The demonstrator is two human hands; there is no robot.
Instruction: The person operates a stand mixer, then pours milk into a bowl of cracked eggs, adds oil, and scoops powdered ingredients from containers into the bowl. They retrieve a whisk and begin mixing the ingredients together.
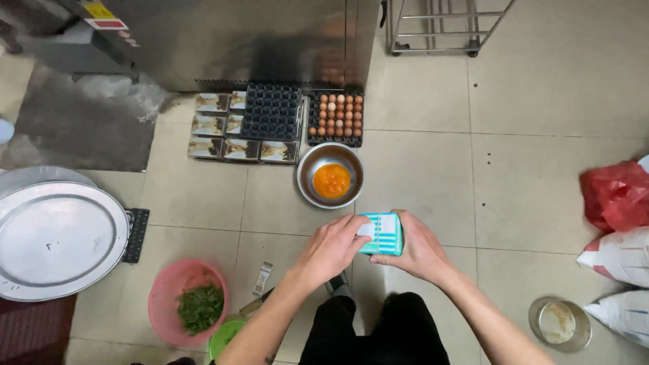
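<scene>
I am looking straight down at a tiled floor [419,169], and both hands are closing on one small carton [382,234] — teal and white, held just above my knees. The right hand [418,251] is cupping it from the side and underneath, fingers wrapped round its body, which looks like the steadying grip. The left hand [331,249] is reaching across, its fingertips pinching at the carton's top near corner, as if working at the flap; I cannot tell whether that flap is open.

Just ahead of the carton, a steel bowl [330,176] is sitting on the floor with several yolks [332,181] pooled in it — near enough that the carton is hovering close to its rim. Behind the bowl, an egg tray [336,117] is lying full of brown eggs, touching an empty black tray [272,111] on its left. Flat boxes [220,128] are lining that empty tray on its left and front, all pushed against the base of a steel cabinet [236,40].

To my left, a pink basin [162,297] is holding chopped greens [200,307], with a knife [257,302] lying beside it and a green bowl [226,336] near it. A big round metal lid [57,233] is filling the far left. On the right, a red bag [616,196] and white sacks [618,260] are lying together, with a small tin [560,324] near them.
</scene>
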